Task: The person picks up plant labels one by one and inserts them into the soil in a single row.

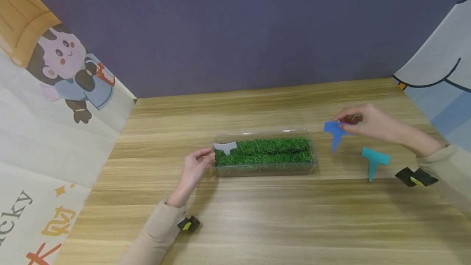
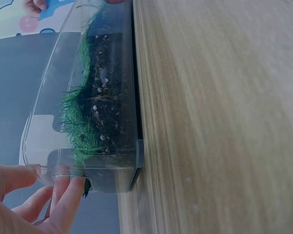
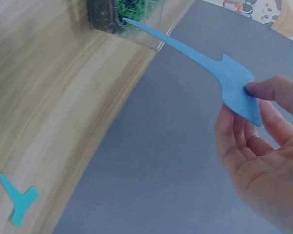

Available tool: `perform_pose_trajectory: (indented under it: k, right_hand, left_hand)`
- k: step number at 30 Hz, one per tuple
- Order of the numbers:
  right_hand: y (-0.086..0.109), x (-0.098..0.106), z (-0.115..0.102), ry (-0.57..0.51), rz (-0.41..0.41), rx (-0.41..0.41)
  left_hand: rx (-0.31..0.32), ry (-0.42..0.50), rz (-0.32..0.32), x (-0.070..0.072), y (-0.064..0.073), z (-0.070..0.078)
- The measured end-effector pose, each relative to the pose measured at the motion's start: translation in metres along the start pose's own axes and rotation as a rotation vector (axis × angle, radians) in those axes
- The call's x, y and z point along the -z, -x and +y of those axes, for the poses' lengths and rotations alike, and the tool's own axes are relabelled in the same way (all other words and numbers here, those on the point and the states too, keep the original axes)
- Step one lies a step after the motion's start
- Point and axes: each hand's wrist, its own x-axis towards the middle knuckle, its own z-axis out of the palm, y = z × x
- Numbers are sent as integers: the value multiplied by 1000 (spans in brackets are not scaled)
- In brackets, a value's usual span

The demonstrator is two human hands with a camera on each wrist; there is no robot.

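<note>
A blue T-shaped plant label is pinched between thumb and fingers of my right hand, to the right of a clear plastic box. In the right wrist view the blue label's thin pointed stem aims toward the box. Green artificial grass over dark soil fills the box. A white label stands in the grass at its left end. My left hand touches that end wall with its fingers, thumb near the rim.
A teal T-shaped label lies on the wooden table, right of the box and below my right hand. A small bit of green shows behind the right fingers. A dark wall stands behind the table, with printed cloths at the sides.
</note>
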Motion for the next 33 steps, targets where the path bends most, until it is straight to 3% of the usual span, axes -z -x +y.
perform_pose_trajectory:
  k: [11, 21, 33]
  right_hand:
    - [-8, 5, -24, 26, -7, -18]
    - [-17, 3, -36, 63, -13, 37]
    - [-36, -5, -53, 5, -53, 87]
  left_hand:
    - [-6, 4, 5, 0, 0, 0]
    - [-6, 10, 0, 0, 0, 0]
    - [-16, 2, -2, 1, 0, -1]
